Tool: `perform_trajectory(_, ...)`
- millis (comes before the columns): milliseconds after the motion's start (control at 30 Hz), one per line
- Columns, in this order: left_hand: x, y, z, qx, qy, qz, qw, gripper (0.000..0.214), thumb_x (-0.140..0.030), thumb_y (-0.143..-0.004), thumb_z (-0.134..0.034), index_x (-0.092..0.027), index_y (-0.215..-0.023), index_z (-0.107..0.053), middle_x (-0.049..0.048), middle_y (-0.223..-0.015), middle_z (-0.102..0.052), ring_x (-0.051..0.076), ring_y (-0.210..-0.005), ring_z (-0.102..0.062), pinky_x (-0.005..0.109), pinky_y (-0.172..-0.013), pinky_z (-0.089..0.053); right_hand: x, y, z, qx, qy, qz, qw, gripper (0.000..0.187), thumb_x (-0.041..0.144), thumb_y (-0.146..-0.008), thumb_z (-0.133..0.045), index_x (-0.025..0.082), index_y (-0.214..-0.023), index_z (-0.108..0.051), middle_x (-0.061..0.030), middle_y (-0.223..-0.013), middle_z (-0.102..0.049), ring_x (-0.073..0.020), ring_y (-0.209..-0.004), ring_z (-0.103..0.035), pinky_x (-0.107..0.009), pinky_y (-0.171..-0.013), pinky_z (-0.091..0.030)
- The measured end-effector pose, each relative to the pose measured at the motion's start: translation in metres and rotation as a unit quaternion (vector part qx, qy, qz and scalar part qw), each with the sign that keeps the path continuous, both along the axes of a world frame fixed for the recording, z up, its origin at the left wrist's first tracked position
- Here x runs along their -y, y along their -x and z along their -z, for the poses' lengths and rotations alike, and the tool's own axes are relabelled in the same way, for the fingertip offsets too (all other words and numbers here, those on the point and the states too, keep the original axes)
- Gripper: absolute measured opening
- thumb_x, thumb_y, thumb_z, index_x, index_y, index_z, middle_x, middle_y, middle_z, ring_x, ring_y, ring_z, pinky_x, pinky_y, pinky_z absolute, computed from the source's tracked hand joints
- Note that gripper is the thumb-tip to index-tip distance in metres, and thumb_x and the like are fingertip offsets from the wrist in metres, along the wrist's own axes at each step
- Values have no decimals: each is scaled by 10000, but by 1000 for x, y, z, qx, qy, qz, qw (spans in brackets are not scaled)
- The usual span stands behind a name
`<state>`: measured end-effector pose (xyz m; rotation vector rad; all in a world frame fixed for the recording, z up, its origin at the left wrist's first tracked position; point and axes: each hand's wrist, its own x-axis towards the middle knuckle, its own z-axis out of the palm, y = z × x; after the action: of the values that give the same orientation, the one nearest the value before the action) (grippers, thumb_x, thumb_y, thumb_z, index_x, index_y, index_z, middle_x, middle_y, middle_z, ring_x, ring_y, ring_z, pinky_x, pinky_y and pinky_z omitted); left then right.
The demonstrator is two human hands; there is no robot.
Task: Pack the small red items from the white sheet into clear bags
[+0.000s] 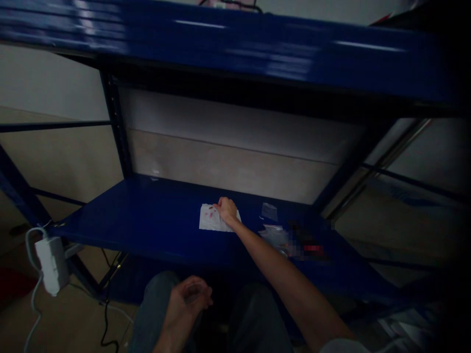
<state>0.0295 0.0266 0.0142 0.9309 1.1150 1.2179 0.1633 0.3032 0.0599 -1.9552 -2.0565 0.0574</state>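
My right hand [225,209] reaches over a white paper sheet [206,223] on the blue shelf board. Its fingertips are pinched together at the paper, and whatever is between them is too small to make out. Beside those fingertips lie several tiny red, pink and brownish pieces [211,214]. Closer to me, my left hand [192,293] hangs above my lap with its fingers curled round toward the thumb. Something inside that curl cannot be made out in the dim light.
A clear plastic bag [270,211] lies right of the paper, with more crumpled clear bags [274,235] nearer. A dark item with a red patch [312,248] sits beyond them. A blue beam [221,46] crosses overhead. A white power strip [53,264] hangs at left.
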Motion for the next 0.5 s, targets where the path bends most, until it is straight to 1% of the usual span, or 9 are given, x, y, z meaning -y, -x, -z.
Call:
perform_trajectory(67,-1,6,-7,-9,-9,-7,1000,331,-476,-701,-728,-171,-711,-599,25,-612,-647,143,-591,-588,252,-617,-432,2,0,0,39,13,10,999,323,443,-921,-520,174,-1011,-675,-129,-1001,-709,-209,-908,-668,-258,-715,-464)
perform_trajectory(167,-1,17,-14,-23,-19,-16,999,303,-443,-711,-726,-166,-728,-605,25,-634,-649,146,-611,-601,249,-620,-438,5,-1,-3,66,12,5,998,355,376,-960,-443,126,-1043,-681,-183,-1048,-695,-240,-1006,-646,-289,-801,-463)
perform_trajectory(267,-1,26,-20,-38,-29,-19,999,289,-426,-720,-721,-162,-737,-603,20,-654,-640,149,-633,-614,249,-631,-446,11,-1,-9,78,9,-14,997,335,299,-953,-445,94,-1014,-702,-217,-1058,-687,-262,-1076,-618,-319,-877,-442)
perform_trajectory(400,-4,30,-29,-63,-57,-25,996,257,-385,-721,-717,-156,-729,-600,17,-661,-629,152,-661,-616,256,-665,-451,21,1,-17,92,6,-41,995,319,267,-937,-465,75,-1013,-710,-228,-1045,-688,-288,-1090,-604,-354,-902,-434)
perform_trajectory(500,-7,27,-27,-88,-83,-15,993,222,-341,-712,-712,-155,-698,-592,11,-640,-616,144,-644,-594,252,-652,-442,25,2,-17,97,12,-51,994,317,236,-935,-457,60,-1013,-709,-240,-1048,-684,-302,-1091,-596,-375,-907,-434)
